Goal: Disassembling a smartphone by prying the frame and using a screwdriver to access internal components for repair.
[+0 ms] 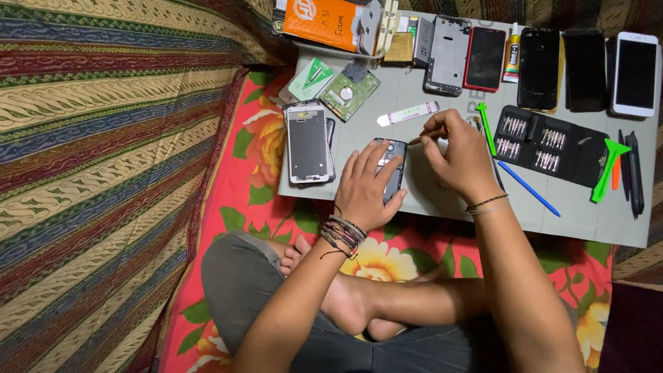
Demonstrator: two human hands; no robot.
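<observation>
My left hand (366, 188) lies flat over a dark opened phone (392, 153) on the grey work board (442, 200), thumb against its near side, pinning it down. My right hand (461, 155) is closed on a thin wooden-handled tool (423, 138) whose tip touches the phone's upper edge. Cord bracelets circle both wrists. I sit cross-legged with my knees under the board's near edge.
A silver phone frame (308, 144), a bare hard drive (349, 92), a white spudger (407, 113), a black screwdriver-bit case (549, 146), green pry tools (608, 166), a blue stick (528, 188), a glue tube (512, 54) and several phones (585, 69) cover the board. An orange box (323, 22) sits behind.
</observation>
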